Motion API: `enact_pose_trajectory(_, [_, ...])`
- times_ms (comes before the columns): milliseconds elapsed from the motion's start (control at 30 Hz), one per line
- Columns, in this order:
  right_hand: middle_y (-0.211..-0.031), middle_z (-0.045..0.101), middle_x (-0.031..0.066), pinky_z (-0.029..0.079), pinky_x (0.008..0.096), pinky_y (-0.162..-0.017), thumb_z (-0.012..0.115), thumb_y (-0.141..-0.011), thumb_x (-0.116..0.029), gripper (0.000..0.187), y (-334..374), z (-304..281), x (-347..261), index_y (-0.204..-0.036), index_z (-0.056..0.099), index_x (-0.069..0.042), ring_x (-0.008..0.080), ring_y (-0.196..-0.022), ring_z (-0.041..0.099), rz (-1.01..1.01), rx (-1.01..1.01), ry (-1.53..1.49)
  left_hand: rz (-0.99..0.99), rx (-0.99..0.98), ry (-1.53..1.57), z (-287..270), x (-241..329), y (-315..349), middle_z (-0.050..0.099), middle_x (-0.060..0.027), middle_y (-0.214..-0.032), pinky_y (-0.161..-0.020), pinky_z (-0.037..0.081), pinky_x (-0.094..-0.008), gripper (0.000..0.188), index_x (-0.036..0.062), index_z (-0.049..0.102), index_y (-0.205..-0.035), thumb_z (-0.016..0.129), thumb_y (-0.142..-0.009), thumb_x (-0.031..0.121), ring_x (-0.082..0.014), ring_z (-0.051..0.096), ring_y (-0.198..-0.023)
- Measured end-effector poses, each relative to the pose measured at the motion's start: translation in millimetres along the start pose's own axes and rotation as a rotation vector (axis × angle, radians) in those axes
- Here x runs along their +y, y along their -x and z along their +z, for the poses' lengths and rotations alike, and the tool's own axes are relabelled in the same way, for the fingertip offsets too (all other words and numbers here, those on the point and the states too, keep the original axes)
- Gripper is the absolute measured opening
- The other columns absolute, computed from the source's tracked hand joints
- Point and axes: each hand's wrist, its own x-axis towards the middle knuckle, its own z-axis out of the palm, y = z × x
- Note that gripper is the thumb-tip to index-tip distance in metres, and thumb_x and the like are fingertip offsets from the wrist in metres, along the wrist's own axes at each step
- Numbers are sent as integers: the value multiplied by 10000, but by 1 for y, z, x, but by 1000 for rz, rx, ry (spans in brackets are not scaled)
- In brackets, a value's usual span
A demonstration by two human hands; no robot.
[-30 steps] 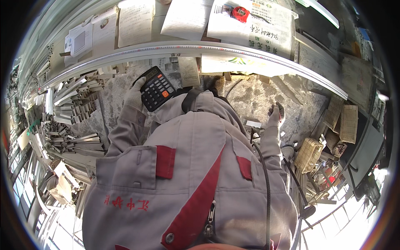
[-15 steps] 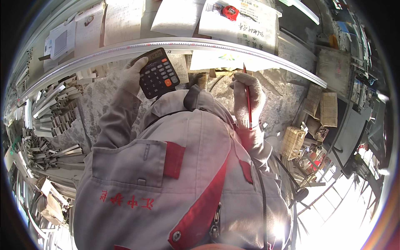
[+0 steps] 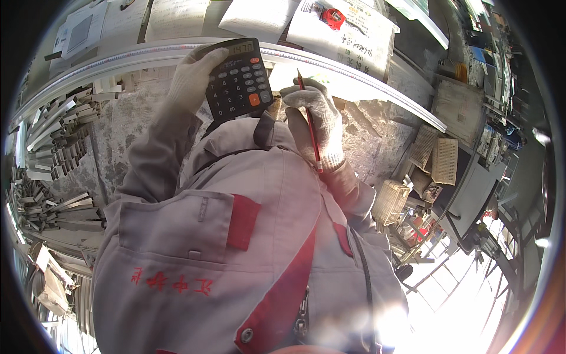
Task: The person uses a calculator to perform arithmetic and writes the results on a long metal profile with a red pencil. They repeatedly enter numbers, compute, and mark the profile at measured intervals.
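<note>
My gloved left hand (image 3: 193, 76) grips a black calculator (image 3: 238, 82) by its left edge, thumb lying over the top corner by the display. Its keys face up toward me, most of them dark, with a few orange ones. In my gloved right hand (image 3: 323, 121) is a red pencil (image 3: 311, 125), its dark tip pointing away from me and its other end resting back toward my wrist. The pencil tip hovers near the calculator's right side, apart from it. Just beyond both hands runs a long pale metal profile (image 3: 354, 79) with a measuring scale along it.
Written paper sheets (image 3: 259, 19) lie beyond the profile, with a red tape measure (image 3: 333, 19) on a white sheet. Stacked metal profile offcuts (image 3: 62, 141) fill the left side. Plastic baskets (image 3: 390, 202) stand at the right.
My right hand has moved left with the pencil, nearer the calculator. The calculator now sits slightly higher in view and looks larger. The whole view has shifted a little.
</note>
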Motion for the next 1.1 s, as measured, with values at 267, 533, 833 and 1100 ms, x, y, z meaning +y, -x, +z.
enact_pose_trajectory(267, [-1023,770,91,575,484,-933,777,-812,35,249,-1,9,9,-978,712,-139,390,-1156,705,-159,15,200,89,-132,28,40,11,3,781,-77,-1037,-748,612,-261,300,-29,731,-1215,766,-1005,182,-116,739,-846])
enact_pose_trajectory(533, [-1037,745,70,522,524,-989,759,-773,-17,258,0,-1,5,-981,703,-158,391,-1184,676,-182,-6,287,131,-146,-50,54,5,-3,777,-76,-996,-726,614,-262,261,-26,741,-1148,800,-981,165,-116,735,-819])
enact_pose_trajectory(833, [-1078,728,71,510,532,-1005,763,-795,-77,238,-5,-4,6,-1011,698,-153,383,-1211,654,-176,-25,305,52,-197,79,62,0,-9,765,-61,-940,-710,611,-276,235,-6,739,-1097,816,-966,174,-118,727,-802])
enact_pose_trajectory(1100, [-1120,740,74,517,539,-1024,789,-781,-116,256,-16,1,-2,-1016,707,-174,379,-1237,641,-276,-87,215,102,-177,-94,76,-8,-17,771,-57,-971,-758,595,-281,248,-8,757,-1094,810,-942,180,-125,717,-842])
